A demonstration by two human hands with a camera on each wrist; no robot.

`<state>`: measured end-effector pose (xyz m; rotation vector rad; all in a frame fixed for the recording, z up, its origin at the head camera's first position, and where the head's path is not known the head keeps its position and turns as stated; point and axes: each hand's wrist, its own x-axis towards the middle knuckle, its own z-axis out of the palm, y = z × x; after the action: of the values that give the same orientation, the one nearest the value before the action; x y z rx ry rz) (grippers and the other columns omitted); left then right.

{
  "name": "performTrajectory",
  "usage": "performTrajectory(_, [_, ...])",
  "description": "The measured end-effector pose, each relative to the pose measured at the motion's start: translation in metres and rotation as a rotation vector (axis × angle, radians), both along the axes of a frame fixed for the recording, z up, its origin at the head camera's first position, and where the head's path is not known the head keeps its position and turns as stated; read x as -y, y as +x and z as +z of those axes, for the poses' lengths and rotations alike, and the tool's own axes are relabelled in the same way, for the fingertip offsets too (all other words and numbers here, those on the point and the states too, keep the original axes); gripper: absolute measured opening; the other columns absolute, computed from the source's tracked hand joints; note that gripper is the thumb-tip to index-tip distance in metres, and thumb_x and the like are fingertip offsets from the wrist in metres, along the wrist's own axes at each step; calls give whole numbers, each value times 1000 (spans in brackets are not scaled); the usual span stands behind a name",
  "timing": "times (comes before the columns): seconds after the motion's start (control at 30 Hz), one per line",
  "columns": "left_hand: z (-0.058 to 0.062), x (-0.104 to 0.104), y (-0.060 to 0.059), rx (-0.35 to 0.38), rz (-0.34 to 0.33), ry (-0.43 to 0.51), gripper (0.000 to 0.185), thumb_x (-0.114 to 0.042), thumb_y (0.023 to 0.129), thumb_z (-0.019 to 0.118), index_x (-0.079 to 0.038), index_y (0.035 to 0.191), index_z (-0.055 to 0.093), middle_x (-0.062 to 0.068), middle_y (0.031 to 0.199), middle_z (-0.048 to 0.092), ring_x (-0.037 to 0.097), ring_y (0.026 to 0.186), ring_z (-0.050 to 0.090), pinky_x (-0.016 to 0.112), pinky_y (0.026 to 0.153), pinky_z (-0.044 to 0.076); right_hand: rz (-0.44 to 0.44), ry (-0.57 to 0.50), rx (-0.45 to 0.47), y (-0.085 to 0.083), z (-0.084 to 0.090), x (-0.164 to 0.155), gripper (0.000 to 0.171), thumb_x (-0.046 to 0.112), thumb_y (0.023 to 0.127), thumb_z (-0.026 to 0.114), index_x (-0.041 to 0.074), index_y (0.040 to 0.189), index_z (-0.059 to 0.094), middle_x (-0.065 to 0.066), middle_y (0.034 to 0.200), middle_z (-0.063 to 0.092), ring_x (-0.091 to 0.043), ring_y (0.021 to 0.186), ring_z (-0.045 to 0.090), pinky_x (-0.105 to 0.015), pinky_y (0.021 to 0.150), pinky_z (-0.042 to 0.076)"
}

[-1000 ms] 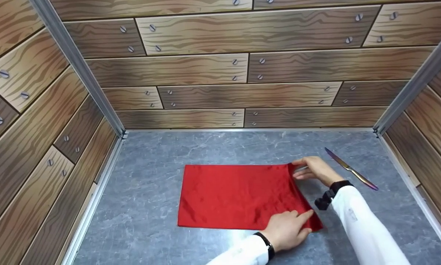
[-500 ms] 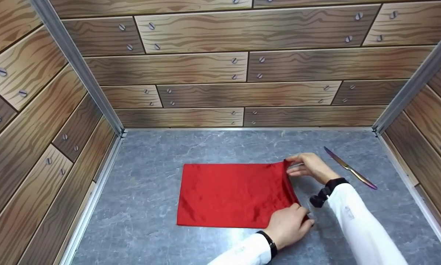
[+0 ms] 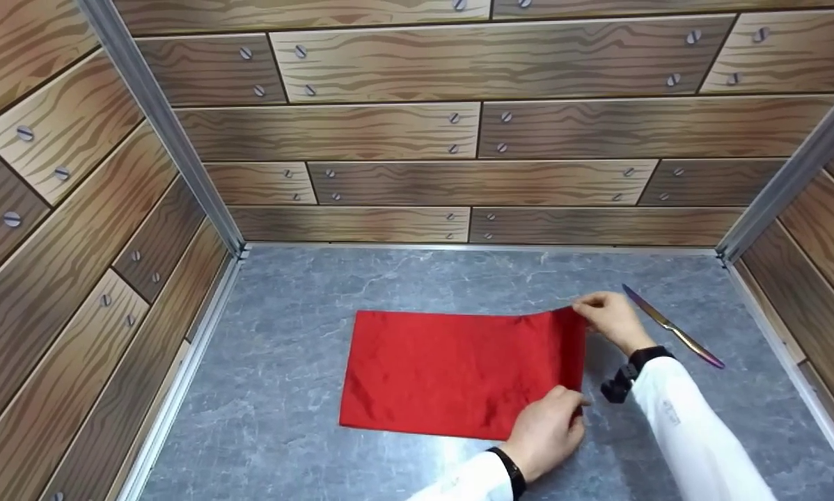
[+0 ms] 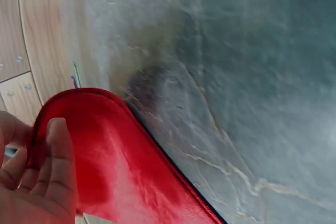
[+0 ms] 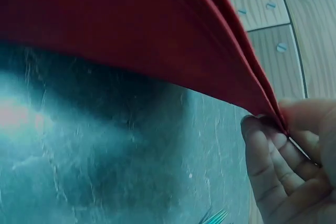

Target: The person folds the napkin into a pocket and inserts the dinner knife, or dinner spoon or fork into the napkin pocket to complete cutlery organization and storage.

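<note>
A red, shiny cloth lies on the grey marbled surface, with its right end lifted and bent up. My right hand pinches the far right corner between thumb and fingers. In the right wrist view that corner of the red cloth shows two layered edges meeting at the fingertips. At the near right corner my left hand holds the cloth's edge; the left wrist view shows the fingers and thumb around the raised red cloth. A table knife with an iridescent gold and purple finish lies right of my right hand.
Wood-patterned panels stand at the back and on both sides, joined by metal corner posts. The grey surface extends around the cloth. A small shiny tip shows at the bottom of the right wrist view.
The cloth's right end has been lifted and straightened upright. My left hand has gone from a pointing finger on the cloth to holding its near corner; my right hand now pinches the far corner.
</note>
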<state>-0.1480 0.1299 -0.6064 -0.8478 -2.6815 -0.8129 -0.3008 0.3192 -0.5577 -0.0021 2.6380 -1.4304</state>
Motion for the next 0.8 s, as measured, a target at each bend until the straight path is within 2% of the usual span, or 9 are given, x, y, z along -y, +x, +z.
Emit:
performTrajectory(0.07, [1, -1, 0, 38, -7, 50, 34, -18, 94, 68, -23, 128, 66, -11, 111, 70, -2, 98, 67, 7, 79, 51, -14, 51, -31, 0, -1, -5, 36, 12, 100, 62, -12, 126, 65, -30, 112, 71, -6, 72, 65, -27, 66, 62])
performTrajectory(0.17, [2, -4, 0, 171, 9, 175, 39, -17, 95, 69, -20, 133, 64, -9, 112, 72, -6, 94, 65, 4, 81, 48, -44, 87, -54, 3, -2, -14, 39, 10, 99, 62, -11, 131, 62, -27, 106, 71, -6, 70, 63, -23, 62, 58])
performTrajectory(0.27, [1, -5, 1, 321, 51, 295, 30, -16, 94, 72, -19, 124, 71, -10, 103, 74, -10, 82, 61, 2, 76, 45, -74, 71, -37, 5, -2, -22, 42, 11, 99, 60, -11, 135, 58, -23, 105, 70, -5, 69, 63, -24, 63, 59])
performTrajectory(0.37, [2, -7, 2, 467, 75, 394, 16, -15, 93, 74, -17, 109, 76, -11, 93, 76, -12, 70, 62, 3, 69, 47, -95, 19, -6, 8, 1, -31, 44, 10, 99, 58, -11, 137, 55, -18, 101, 70, -5, 70, 65, -29, 65, 62])
performTrajectory(0.5, [7, -13, 6, 645, 66, 548, 11, -8, 92, 74, -11, 101, 78, -7, 84, 79, -8, 57, 64, 7, 57, 52, -110, -42, 34, 13, 8, -44, 40, 8, 99, 55, -12, 132, 57, -1, 86, 69, -6, 65, 65, -31, 63, 62])
performTrajectory(0.57, [13, -19, 9, 688, 47, 587, 12, -6, 92, 73, -9, 101, 79, -5, 82, 79, -6, 56, 65, 9, 54, 53, -107, -71, 60, 14, 13, -52, 38, 9, 98, 54, -13, 129, 59, 6, 80, 68, -6, 63, 64, -29, 62, 61])
performTrajectory(0.67, [25, -31, 13, 709, -2, 601, 13, -7, 93, 72, -9, 104, 79, -3, 82, 80, -6, 57, 67, 10, 55, 54, -73, -127, 87, 18, 24, -68, 34, 13, 102, 54, -10, 124, 65, 12, 82, 70, -4, 67, 65, -26, 64, 61])
performTrajectory(0.73, [35, -39, 17, 712, -38, 607, 14, -9, 94, 72, -10, 105, 79, -2, 82, 80, -7, 58, 67, 9, 55, 54, -47, -203, 94, 21, 34, -80, 28, 13, 103, 55, -5, 120, 69, 12, 86, 74, -4, 70, 67, -24, 64, 60])
performTrajectory(0.8, [45, -47, 21, 726, -69, 630, 14, -10, 94, 72, -10, 107, 79, -1, 82, 80, -8, 59, 66, 10, 56, 54, -18, -337, 104, 25, 43, -91, 23, 11, 105, 54, 1, 114, 72, 8, 89, 76, -4, 71, 68, -23, 63, 59])
